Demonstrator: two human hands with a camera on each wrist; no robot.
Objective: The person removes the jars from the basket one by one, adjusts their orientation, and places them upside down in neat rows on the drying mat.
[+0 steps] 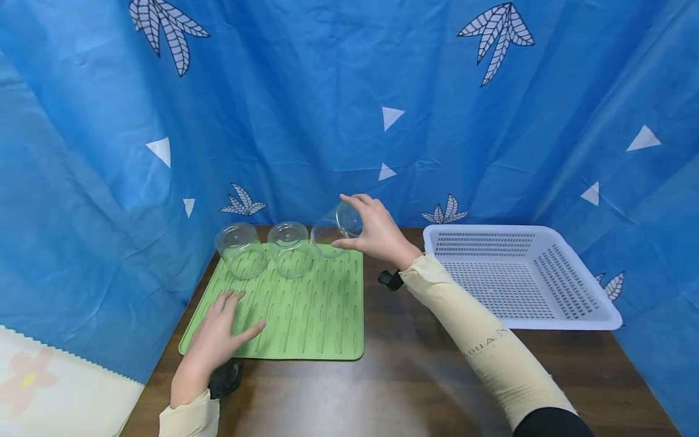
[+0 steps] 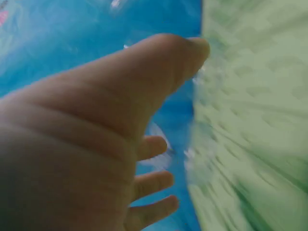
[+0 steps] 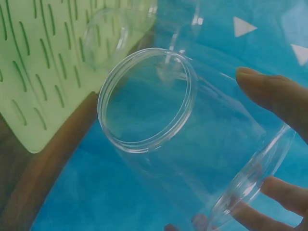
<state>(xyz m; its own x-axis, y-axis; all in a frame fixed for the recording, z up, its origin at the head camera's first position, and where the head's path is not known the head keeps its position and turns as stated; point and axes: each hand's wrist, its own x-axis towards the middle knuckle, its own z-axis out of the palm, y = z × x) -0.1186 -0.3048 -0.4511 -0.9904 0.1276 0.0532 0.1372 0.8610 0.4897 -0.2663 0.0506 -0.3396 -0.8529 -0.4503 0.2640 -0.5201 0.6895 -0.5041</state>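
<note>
My right hand (image 1: 377, 229) grips a clear cup (image 1: 327, 238) by its sides, thumb on one side and fingers on the other. The cup is tilted over the back right corner of the green drying mat (image 1: 327, 328). In the right wrist view, the cup's round end (image 3: 147, 144) faces the camera. Two more clear cups stand side by side along the mat's back edge, one at the left (image 1: 242, 249) and one in the middle (image 1: 291, 250). My left hand (image 1: 214, 335) hovers over the mat's front left part, fingers spread and holding nothing.
A white perforated plastic basket (image 1: 551, 309) sits at the right of the brown wooden table (image 1: 398, 376). A blue patterned curtain (image 1: 327, 109) hangs close behind and along both sides. A pale floral cloth (image 1: 60, 388) is at the lower left.
</note>
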